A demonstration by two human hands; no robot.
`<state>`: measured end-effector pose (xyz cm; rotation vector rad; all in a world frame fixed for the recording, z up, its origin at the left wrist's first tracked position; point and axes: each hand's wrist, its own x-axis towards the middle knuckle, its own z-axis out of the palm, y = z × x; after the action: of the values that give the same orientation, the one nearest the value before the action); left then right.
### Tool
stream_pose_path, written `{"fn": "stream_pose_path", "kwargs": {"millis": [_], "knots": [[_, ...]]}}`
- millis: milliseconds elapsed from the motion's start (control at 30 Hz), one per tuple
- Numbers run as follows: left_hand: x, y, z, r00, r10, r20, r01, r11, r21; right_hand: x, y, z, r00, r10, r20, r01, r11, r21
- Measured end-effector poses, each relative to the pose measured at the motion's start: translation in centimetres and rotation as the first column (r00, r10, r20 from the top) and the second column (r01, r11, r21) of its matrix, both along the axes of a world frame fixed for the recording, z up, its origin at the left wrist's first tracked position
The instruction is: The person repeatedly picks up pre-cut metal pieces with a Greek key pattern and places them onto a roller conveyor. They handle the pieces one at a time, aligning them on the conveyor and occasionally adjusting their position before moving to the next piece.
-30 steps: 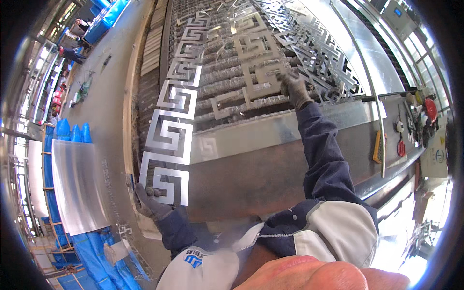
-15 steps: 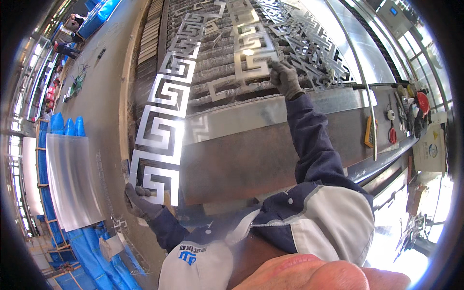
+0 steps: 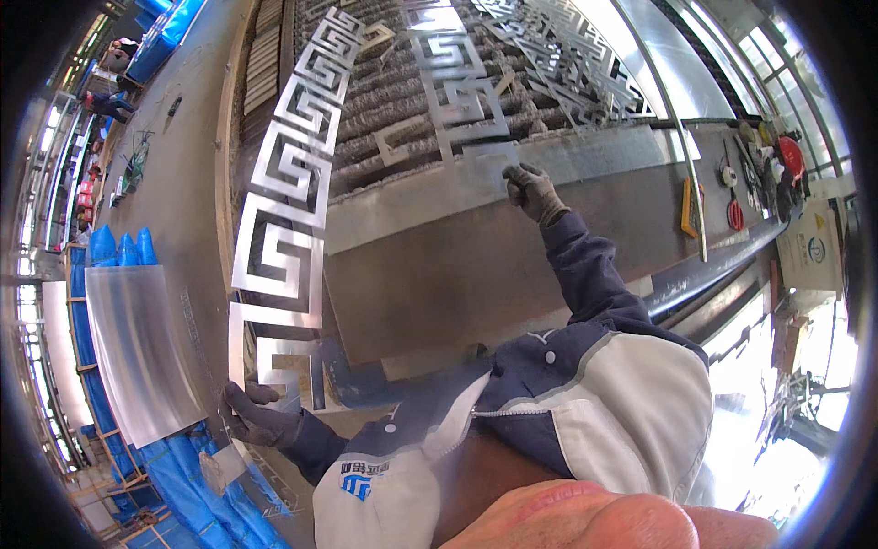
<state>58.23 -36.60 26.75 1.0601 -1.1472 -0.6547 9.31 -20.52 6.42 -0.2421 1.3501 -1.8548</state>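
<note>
My left hand (image 3: 261,419), in a grey glove, grips the near end of a long metal strip cut in a Greek-key pattern (image 3: 279,261). That strip runs from my hand up along the left side of the slatted bed. My right hand (image 3: 535,193), also gloved, is closed at the near end of a second metal fretwork strip (image 3: 471,101). Its fingers are bent at the edge of the metal, and their tips are partly hidden. This second strip lies over the slats and reaches onto the bright metal band at the bed's near edge.
More cut fretwork (image 3: 585,69) lies tangled on the slatted bed (image 3: 384,114). A long thin bar (image 3: 672,101) crosses on the right, near red-handled scissors (image 3: 734,213) and a yellow tool (image 3: 689,207). Curved sheet metal (image 3: 142,348) stands on blue wrapping at left.
Both fretwork strips have slid toward me. My left hand has moved slightly down and left with its strip; my right hand has come nearer with the other.
</note>
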Motion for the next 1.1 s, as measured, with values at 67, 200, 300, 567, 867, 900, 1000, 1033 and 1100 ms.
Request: {"fn": "stream_pose_path", "kwargs": {"millis": [67,200,300,567,867,900,1000,1033,1100], "knots": [[-0.3,1.3,0.8,0.849,0.181,0.497,0.079,0.886,-0.457,1.6,1.6,-0.4,0.996,-0.06,0.063,0.041,0.964,0.263],[1.4,2.8,0.9,0.999,0.022,0.028,-0.025,0.994,0.11,3.5,3.5,-0.2,1.0,0.019,0.003,-0.017,0.947,-0.32],[5.7,2.3,-1.5,0.918,-0.215,-0.333,0.288,0.94,0.184,6.6,4.9,-0.9,0.912,0.015,-0.41,-0.07,0.99,-0.121],[15.6,8.3,-23.4,0.955,-0.191,-0.225,0.287,0.776,0.561,17.3,12.5,-1.6,0.981,0.149,0.125,-0.153,0.988,0.027],[14.3,6.6,-31.1,0.896,-0.279,0.345,0.028,0.811,0.584,25.8,14.7,-2.3,0.879,0.476,-0.008,-0.464,0.861,0.209],[12.6,6.3,-29.8,0.839,-0.326,0.435,0.064,0.855,0.515,26.6,14.8,-3.1,0.861,0.499,0.097,-0.507,0.858,0.079],[5.4,5.5,-26.4,0.614,-0.599,0.513,0.258,0.767,0.587,28.2,13.9,-4.7,0.799,0.53,0.284,-0.555,0.832,0.009],[2.2,5.1,-26.2,0.576,-0.683,0.449,0.307,0.69,0.655,28.5,13.5,-4.9,0.799,0.563,0.212,-0.583,0.811,0.043],[-3.7,3.1,-26.4,0.466,-0.879,0.099,0.489,0.349,0.799,28.8,13.1,-4.7,0.712,0.699,0.064,-0.702,0.711,0.041]]}}
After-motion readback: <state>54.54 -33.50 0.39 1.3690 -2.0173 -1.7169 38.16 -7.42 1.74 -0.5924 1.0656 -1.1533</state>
